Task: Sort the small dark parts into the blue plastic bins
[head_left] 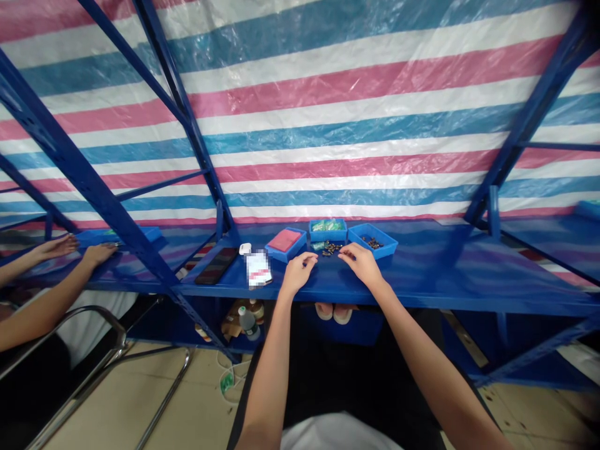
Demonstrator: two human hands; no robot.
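Observation:
My left hand [300, 272] is over the blue table, its thumb and fingers curled together in front of a blue bin of pink sheets [284, 240]. Whatever it may hold is too small to make out. My right hand [360, 261] has its fingertips pinched at the right edge of a loose pile of small dark and brassy parts [329, 249]. Behind the pile stands a blue bin with green-white packets [327, 226]. Another blue bin [387, 248], holding more small dark parts [372, 242], is just beyond my right hand.
Left on the table [445, 275] lie a dark phone [216, 265], a lit, blurred-out screen [258, 269] and a white case [245, 249]. Blue metal posts [187, 119] rise there. A person's hands [98, 254] work further left. Bottles [248, 323] stand below.

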